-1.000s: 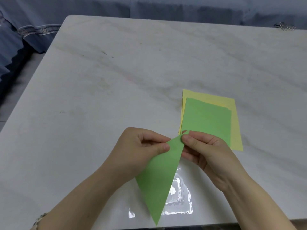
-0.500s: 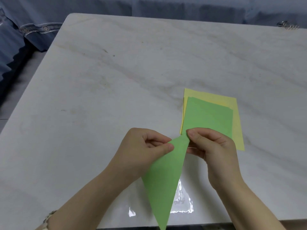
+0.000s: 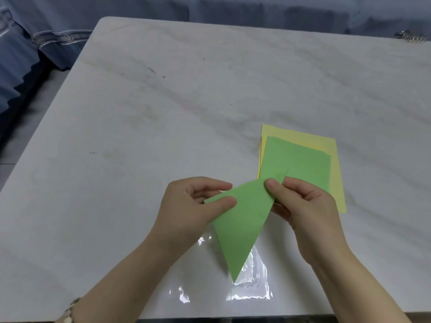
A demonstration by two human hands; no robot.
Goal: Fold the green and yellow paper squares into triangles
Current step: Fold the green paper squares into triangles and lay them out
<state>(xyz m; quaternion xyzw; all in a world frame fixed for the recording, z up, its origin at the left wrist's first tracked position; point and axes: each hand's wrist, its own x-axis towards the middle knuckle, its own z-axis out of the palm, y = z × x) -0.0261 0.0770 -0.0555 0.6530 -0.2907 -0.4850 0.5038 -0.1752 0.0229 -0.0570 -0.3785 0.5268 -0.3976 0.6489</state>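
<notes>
Green paper (image 3: 240,222), already doubled into a long triangle, is held up off the table between both hands. The left hand (image 3: 189,206) pinches its upper left corner, thumb pressed on the near face and fingers curled behind. The right hand (image 3: 305,206) pinches the top right corner the same way, thumb in front and fingers tucked under. A sliver of green stands up just above the right thumb. I cannot tell from here whether it is a loose layer that has slipped out of line.

The triangle's sharp point hangs toward the person, over a crinkled clear plastic sleeve (image 3: 251,290) lying on the marble table (image 3: 151,108).

To my eye the step in hand is settling this fold. Doing it well means bringing the two layers' corners exactly together before any pressing. The piece should then go flat on the tabletop rather than being creased in the air. One hand pins the matched corners while a fingertip of the other runs along the folded edge from the middle outward.

Just beyond the right hand a flat green square (image 3: 300,159) rests on a larger yellow sheet (image 3: 303,136), both unfolded and waiting their turn.
</notes>
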